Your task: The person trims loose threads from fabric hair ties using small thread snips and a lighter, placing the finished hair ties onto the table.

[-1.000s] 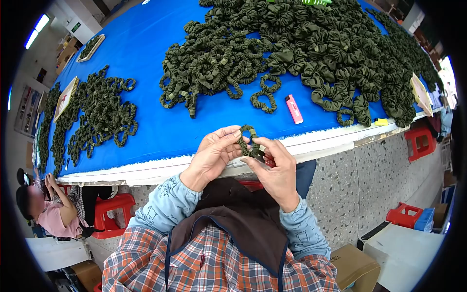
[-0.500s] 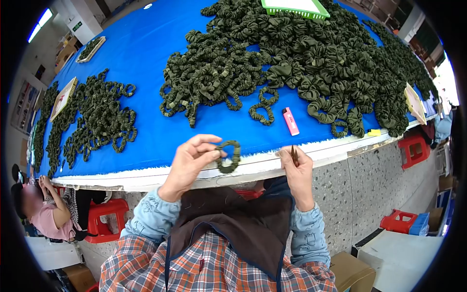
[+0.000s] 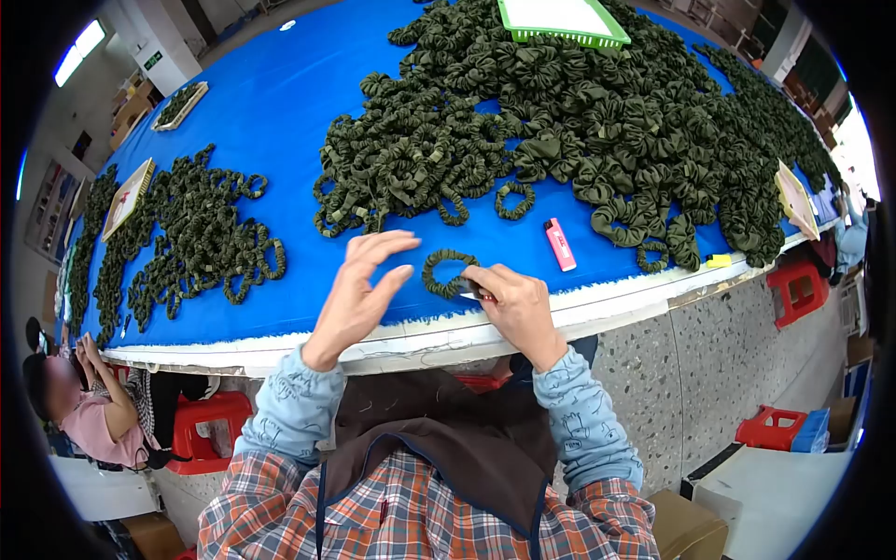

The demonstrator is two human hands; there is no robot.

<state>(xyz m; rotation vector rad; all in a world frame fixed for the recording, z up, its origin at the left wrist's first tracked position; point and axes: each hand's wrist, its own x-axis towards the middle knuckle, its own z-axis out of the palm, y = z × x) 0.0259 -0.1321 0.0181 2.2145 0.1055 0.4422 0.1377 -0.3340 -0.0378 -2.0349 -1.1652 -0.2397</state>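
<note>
A dark green gathered hair scrunchie (image 3: 431, 276) is pinched at its right side by the fingertips of my right hand (image 3: 511, 306), just above the table's front edge. The same hand also grips a small pointed metal tool (image 3: 469, 295), which looks like thread snips and is mostly hidden by the fingers. To the left, my left hand (image 3: 355, 294) is open with thumb and fingers apart, holding nothing. Another scrunchie (image 3: 514, 200) lies alone on the blue cloth, with a pink lighter (image 3: 560, 245) to its right.
Heaps of green scrunchies (image 3: 420, 149) cover the blue tabletop (image 3: 280, 79), with a further pile (image 3: 201, 233) at left. A green-rimmed basket (image 3: 565, 37) sits at the back. A person (image 3: 93, 411) is at far left, near a red stool (image 3: 210, 429).
My left hand has let go of the scrunchie it held and opened. My right hand has moved left and forward to a scrunchie. One scrunchie, not two, now lies left of the lighter.
</note>
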